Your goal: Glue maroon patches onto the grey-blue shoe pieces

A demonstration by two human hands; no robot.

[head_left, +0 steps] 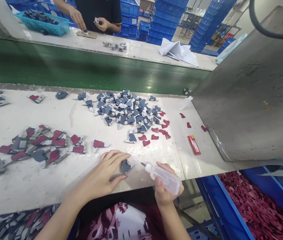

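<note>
My left hand (pixel 106 171) rests on the table with its thumb and fingers bent round a small blue-and-grey part (pixel 125 166), gripping it at the tabletop. A translucent squeeze bottle (pixel 165 178) with a white cap and thin needle tip is held in my right hand (pixel 166 193), tilted so that its needle points left toward that part, with a gap between. Beyond my hands lies a pile of blue-and-white parts (pixel 125 108). Loose dark red pieces (pixel 155 137) are scattered at its right edge. Parts with red faces (pixel 56 143) are heaped to the left.
A red packet (pixel 194 145) lies on the right, near a metal panel (pixel 254 93). Blue bins (pixel 234 203) at lower right hold many red pieces. Across the green divider (pixel 86 66), another person's hands (pixel 77 20) handle parts beside a turquoise basket (pixel 62 28).
</note>
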